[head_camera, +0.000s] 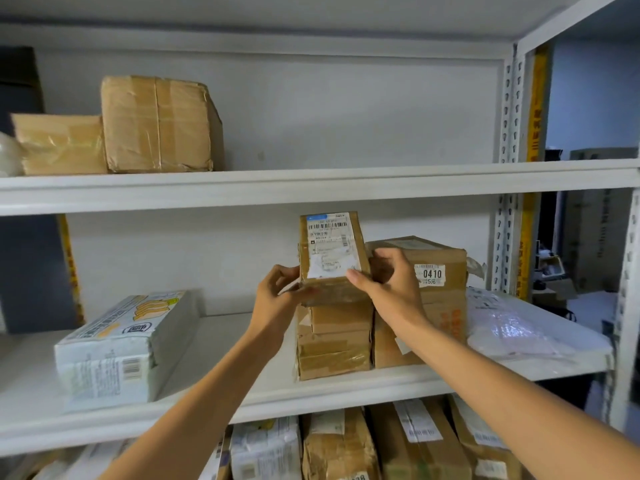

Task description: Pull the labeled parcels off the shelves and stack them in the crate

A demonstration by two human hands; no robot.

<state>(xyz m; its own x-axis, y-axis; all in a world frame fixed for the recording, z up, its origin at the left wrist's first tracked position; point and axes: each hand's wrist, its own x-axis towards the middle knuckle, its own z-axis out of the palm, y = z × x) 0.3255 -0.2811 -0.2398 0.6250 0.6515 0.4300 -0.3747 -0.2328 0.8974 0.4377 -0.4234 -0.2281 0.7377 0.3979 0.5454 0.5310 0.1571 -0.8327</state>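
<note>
A white metal shelving unit [311, 192] fills the view, its boards running left to right. On the upper board a large taped brown carton [159, 124] stands at the left, with a lower, flatter taped box [59, 143] touching its left side. On the middle board a long white-and-blue printed pack [121, 344] lies at the near left. A brown carton [440, 306] bearing a 0410 sticker [429, 273] sits right of centre, and a white plastic mailer [512, 327] lies at the far right. Just left of that carton is a stack of small brown boxes [334, 344]. Below, the lowest board holds a row of labelled parcels [339, 445], packed close. Above the stack, the small labelled parcel [332, 258] is tipped up, its white shipping label [330, 244] facing the camera and its lower edge at the stack's top. The left hand [280, 292] grips its lower left corner with curled fingers. The right hand [388, 282] grasps its right side, thumb pressed on the label's lower corner.
</note>
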